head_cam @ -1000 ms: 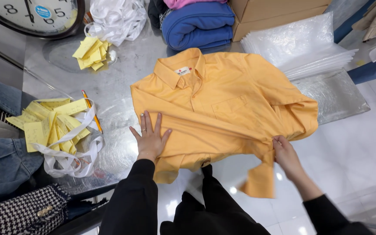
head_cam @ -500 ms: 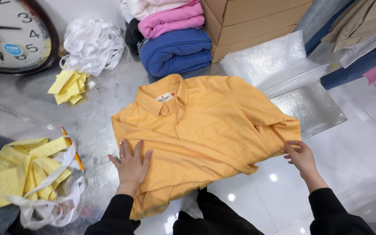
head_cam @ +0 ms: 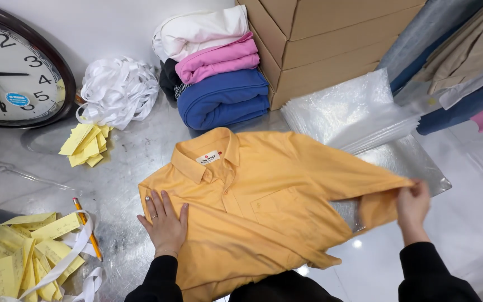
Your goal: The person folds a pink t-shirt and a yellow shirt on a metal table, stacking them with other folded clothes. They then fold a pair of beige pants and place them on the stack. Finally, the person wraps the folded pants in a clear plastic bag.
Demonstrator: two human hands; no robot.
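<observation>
Your left hand [head_cam: 166,223] lay flat, fingers spread, on the yellow shirt [head_cam: 264,207] at the frame's lower centre on the metal table [head_cam: 124,162]. Your right hand [head_cam: 413,204], at right, pinched the shirt's sleeve [head_cam: 378,198], lifted off the table.

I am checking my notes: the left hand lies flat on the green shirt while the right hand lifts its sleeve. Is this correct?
Not quite: in the head view the shirt is yellow-orange, not green. The left hand lies flat on it while the right hand lifts its sleeve.
</observation>
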